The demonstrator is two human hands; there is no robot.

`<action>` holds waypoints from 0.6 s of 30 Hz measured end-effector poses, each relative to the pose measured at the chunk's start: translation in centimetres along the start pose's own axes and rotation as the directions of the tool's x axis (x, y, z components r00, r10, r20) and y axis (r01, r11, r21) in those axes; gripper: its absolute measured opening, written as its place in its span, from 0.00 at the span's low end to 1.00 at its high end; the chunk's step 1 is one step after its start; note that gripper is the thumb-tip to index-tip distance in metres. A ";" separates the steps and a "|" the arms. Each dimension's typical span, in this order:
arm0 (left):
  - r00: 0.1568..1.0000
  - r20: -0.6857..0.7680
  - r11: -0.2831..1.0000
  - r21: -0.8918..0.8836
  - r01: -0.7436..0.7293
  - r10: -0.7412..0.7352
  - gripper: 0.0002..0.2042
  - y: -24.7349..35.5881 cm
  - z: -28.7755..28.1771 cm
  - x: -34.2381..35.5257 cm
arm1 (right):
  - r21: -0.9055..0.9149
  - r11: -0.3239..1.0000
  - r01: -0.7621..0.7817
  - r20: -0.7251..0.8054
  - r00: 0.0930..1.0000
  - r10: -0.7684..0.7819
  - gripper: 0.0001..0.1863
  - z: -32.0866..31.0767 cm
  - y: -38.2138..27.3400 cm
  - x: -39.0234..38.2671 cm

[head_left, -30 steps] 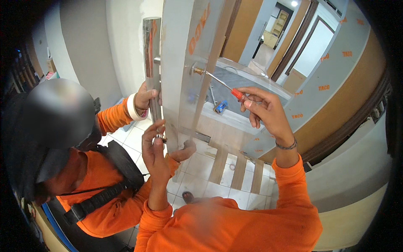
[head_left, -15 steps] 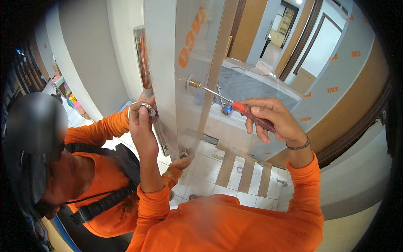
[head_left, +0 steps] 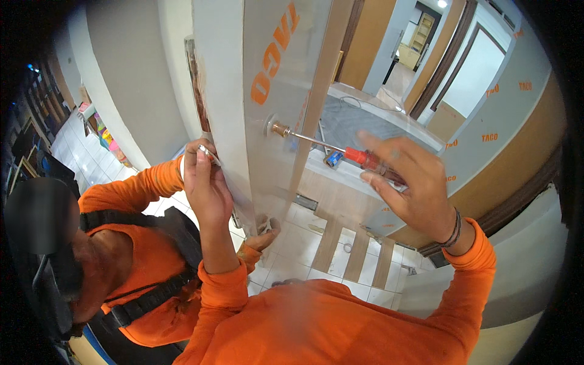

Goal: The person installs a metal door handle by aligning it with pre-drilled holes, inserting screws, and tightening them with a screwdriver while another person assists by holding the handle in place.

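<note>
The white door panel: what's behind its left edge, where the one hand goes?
The left hand pinches something small at the white door panel edge. A co-worker's hand grips lower down. The panel hides the far face.

The door [head_left: 267, 115] wears a smooth, faintly glossy protective film, cloudy white over its face. Its edge shows pale wood grain, matt. The fitting [head_left: 278, 129] set in it is polished brass-coloured metal on a dull silver plate. The screwdriver [head_left: 359, 157] has a bright steel shaft and a translucent red plastic handle, glossy. The sleeves [head_left: 468, 286] are soft orange cloth, matt. The floor [head_left: 340, 267] is glazed pale tile, lightly reflective.
</note>
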State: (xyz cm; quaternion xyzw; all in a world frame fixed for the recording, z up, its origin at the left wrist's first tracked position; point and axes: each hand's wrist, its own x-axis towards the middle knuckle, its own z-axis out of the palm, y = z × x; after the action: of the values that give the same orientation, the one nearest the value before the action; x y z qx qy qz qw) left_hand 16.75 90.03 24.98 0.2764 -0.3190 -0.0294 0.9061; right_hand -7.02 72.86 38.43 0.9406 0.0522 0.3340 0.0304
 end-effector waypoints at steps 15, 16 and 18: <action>1.000 -0.001 1.000 0.018 -0.002 0.002 0.10 0.5 -0.3 -0.2 | 0.226 0.890 -0.397 0.233 0.909 0.346 0.14 -0.8 -1.7 0.6; 1.000 0.010 1.000 0.017 0.002 -0.002 0.10 0.4 -0.4 -0.1 | 0.143 0.961 -0.238 0.079 0.970 0.228 0.14 -0.5 -1.6 0.4; 1.000 0.017 1.000 0.009 -0.017 0.017 0.10 0.5 -0.5 -0.2 | 0.024 0.996 -0.085 -0.083 0.993 0.087 0.13 -0.3 -1.7 0.2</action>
State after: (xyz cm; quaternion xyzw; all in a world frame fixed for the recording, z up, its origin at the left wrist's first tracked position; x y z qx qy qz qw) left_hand 16.84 90.77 24.82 0.2776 -0.3291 -0.0224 0.9023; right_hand -7.20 74.60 38.62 0.9273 0.0165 0.3738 0.0040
